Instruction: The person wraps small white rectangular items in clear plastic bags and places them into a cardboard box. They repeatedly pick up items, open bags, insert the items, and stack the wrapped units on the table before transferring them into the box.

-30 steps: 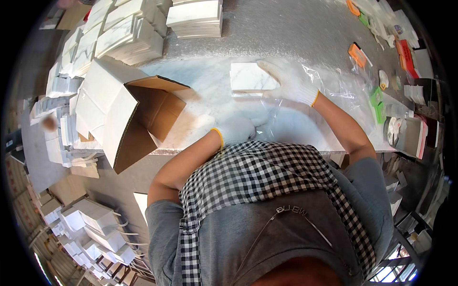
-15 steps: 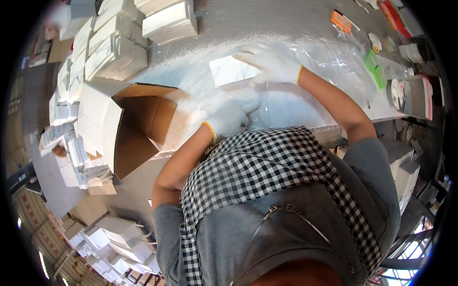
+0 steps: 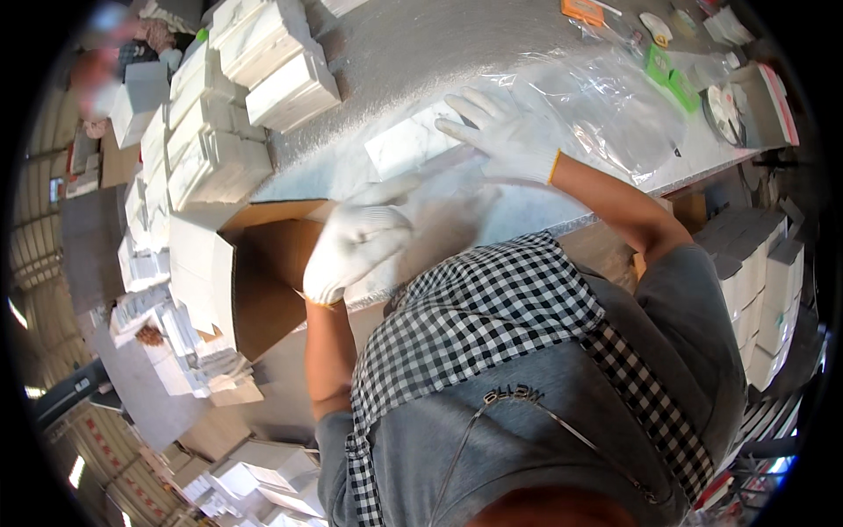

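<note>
A white tile with grey marble-like veining [image 3: 408, 145] lies on the worktop in front of me. My right hand [image 3: 514, 136], in a white knitted glove with a yellow cuff, is at its right end. The fingers are spread, and the fingertips reach the tile's edge. My left hand [image 3: 360, 246], gloved the same way, hovers at the mouth of an open cardboard box [image 3: 200, 272], white outside and brown inside. Motion smears its fingers, so I cannot make out whether it holds anything. A blurred brownish patch beside it is unclear.
Stacks of white veined tiles [image 3: 219, 162] stand behind and beside the box. Crumpled clear plastic [image 3: 623, 132] lies right of my right hand. Further right are a green plastic item [image 3: 672, 79], an orange item [image 3: 582, 10] and a round container [image 3: 724, 114]. White boxes [image 3: 764, 299] are stacked below the worktop.
My left hand has moved left from near my apron to the box opening. My right hand's fingers have spread, and the tile appears more tilted. The whole view has turned somewhat.
</note>
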`<state>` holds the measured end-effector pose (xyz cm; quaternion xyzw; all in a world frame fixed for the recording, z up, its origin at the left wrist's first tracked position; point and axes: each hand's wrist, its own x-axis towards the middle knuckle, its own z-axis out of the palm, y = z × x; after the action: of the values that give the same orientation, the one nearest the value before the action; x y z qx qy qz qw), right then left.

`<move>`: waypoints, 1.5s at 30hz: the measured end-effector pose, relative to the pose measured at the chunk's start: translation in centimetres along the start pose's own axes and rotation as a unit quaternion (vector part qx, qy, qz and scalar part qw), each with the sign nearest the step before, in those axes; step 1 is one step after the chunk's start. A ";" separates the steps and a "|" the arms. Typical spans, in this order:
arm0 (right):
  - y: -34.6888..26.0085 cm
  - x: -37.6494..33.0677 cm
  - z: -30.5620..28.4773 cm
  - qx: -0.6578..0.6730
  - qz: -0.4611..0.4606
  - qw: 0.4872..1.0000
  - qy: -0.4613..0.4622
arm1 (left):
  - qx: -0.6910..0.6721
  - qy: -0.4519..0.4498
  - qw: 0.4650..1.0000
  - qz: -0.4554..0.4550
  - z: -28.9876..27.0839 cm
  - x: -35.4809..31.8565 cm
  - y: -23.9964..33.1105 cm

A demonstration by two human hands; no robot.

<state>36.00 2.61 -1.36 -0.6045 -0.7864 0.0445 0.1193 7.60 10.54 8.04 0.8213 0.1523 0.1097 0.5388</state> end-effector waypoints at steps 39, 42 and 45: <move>2.0 6.9 2.7 0.449 0.265 0.853 0.031 | 0.010 0.205 0.919 -0.337 -2.5 6.6 -9.9; 2.2 8.4 3.6 0.521 0.261 0.805 0.111 | 0.036 0.254 0.921 -0.294 -2.0 7.6 -9.7; 1.7 8.9 3.9 0.529 0.280 0.797 0.088 | -0.095 0.373 0.869 -0.311 -0.8 7.7 -8.6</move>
<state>34.54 11.94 -4.28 -0.6423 -0.4233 0.4318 0.4710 13.34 17.28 0.64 0.5744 0.5781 0.2489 0.5233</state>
